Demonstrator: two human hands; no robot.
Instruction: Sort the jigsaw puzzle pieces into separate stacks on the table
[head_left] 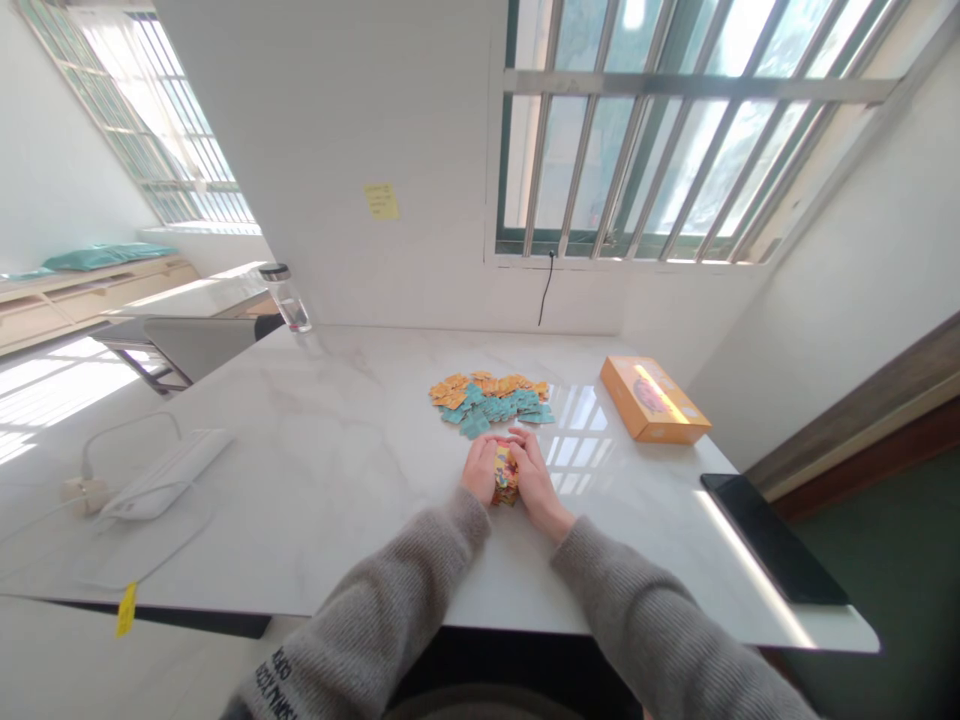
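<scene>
1. A stack of printed cards (pixel 505 476) is gripped between the curled left hand (pixel 480 470) and right hand (pixel 536 482), toward the near edge of the white marble tabletop (pixel 300 420).
2. Loose orange and teal cards (pixel 487 405) are spread just beyond the hands.
3. An orange box (pixel 654 399) is placed near the tabletop's right edge.

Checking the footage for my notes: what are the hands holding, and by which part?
A small stack of printed cards, pressed along its two long sides between the left hand and right hand.

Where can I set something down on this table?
Bare marble lies between the white power strip and the left hand, and right of the right hand, below the orange box. The orange and teal cards crowd the middle.
</scene>
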